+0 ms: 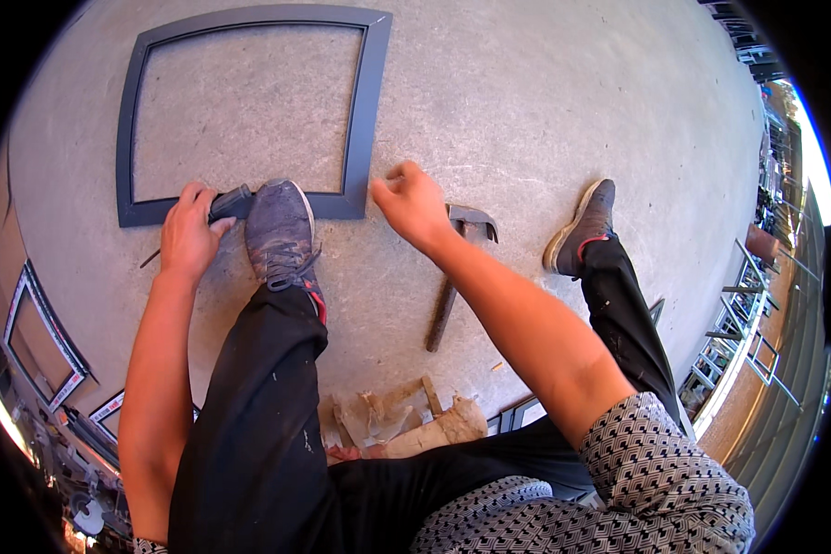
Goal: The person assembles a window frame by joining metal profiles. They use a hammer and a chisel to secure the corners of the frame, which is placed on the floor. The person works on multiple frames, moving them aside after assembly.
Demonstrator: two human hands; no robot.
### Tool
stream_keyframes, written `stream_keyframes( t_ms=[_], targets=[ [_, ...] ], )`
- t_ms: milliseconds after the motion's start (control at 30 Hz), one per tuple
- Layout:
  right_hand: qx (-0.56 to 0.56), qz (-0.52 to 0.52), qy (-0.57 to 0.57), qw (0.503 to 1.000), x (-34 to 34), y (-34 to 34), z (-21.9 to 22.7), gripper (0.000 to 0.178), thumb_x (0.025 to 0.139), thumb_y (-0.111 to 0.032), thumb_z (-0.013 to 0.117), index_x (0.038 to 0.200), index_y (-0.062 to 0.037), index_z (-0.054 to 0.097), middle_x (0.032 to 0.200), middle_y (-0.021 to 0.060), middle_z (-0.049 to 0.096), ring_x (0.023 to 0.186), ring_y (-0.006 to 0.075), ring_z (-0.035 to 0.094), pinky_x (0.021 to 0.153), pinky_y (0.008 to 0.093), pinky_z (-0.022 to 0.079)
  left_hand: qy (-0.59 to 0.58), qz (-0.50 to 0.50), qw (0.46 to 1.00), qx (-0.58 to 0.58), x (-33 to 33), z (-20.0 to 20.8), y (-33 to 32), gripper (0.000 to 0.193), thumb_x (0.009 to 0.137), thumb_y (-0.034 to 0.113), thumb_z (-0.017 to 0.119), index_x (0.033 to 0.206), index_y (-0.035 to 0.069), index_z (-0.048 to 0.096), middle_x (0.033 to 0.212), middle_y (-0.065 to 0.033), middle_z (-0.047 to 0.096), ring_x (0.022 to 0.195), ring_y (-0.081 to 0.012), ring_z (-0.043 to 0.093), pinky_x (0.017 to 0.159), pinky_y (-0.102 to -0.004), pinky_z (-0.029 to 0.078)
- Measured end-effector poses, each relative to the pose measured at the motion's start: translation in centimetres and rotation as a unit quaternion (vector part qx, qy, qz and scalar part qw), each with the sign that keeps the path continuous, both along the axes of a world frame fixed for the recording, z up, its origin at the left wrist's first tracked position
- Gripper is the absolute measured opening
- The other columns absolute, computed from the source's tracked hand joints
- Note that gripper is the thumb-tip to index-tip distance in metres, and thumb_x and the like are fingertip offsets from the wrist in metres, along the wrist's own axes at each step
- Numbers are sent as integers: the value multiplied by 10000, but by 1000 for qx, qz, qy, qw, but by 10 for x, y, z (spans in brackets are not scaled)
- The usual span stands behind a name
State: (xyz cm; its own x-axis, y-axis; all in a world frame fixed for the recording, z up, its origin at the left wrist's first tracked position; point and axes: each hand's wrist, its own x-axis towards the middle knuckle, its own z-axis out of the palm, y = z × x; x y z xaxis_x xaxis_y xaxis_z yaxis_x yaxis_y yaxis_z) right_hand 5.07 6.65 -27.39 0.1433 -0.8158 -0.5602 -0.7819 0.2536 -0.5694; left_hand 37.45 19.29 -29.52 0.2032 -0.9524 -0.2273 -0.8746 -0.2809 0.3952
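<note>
A dark grey rectangular frame lies flat on the concrete floor. My left hand is closed round a screwdriver at the frame's near side; its dark handle points right and its thin shaft shows below the hand at the left. My left shoe rests against that same near side, toes over it. My right hand is just right of the frame's near right corner, fingers curled in; whatever it may hold is too small or hidden. Beneath the right wrist lies a claw hammer, head away from me.
Wood scraps and a torn cardboard-like piece lie between my legs. My right shoe stands on the floor at the right. More frames lie at the far left. Metal racks line the right edge.
</note>
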Motion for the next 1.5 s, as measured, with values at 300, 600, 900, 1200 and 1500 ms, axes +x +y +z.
stream_keyframes(
  t_ms=[300,600,900,1200,1500],
  targets=[
    [-89,-121,196,969,-146,138,-11,436,889,-327,776,1030,28,566,881,178,673,833,315,674,784,433,541,77,138,974,-160,-6,37,-12,325,1019,322,710,1029,-1,684,982,-152,669,884,-313,672,811,-406,527],
    [-19,-119,190,974,-156,165,-40,411,842,-292,785,1024,-12,545,897,210,644,907,394,654,835,495,524,474,220,826,-209,-24,84,-43,406,1138,364,500,1048,0,658,906,-44,628,880,-131,608,973,-347,524],
    [189,-377,-192,886,-108,150,13,135,947,-48,566,1015,-100,461,719,56,546,496,168,515,462,352,470,482,171,851,-119,-76,89,-42,404,1117,388,518,1135,28,700,1027,-22,641,994,-112,553,924,-274,439],
    [166,-313,-211,911,-70,153,1,165,952,-6,552,1015,-111,441,690,22,514,477,128,490,420,319,433,473,140,865,-86,-96,81,-35,379,1074,403,633,1120,30,682,914,18,590,872,-86,521,802,-257,452],
    [187,-279,-218,916,-51,153,3,162,939,-38,573,1000,-123,449,712,7,500,482,120,480,415,310,427,443,106,888,-58,-102,67,-29,357,1045,388,683,1063,31,686,824,17,590,798,-90,525,728,-267,463]
  ],
)
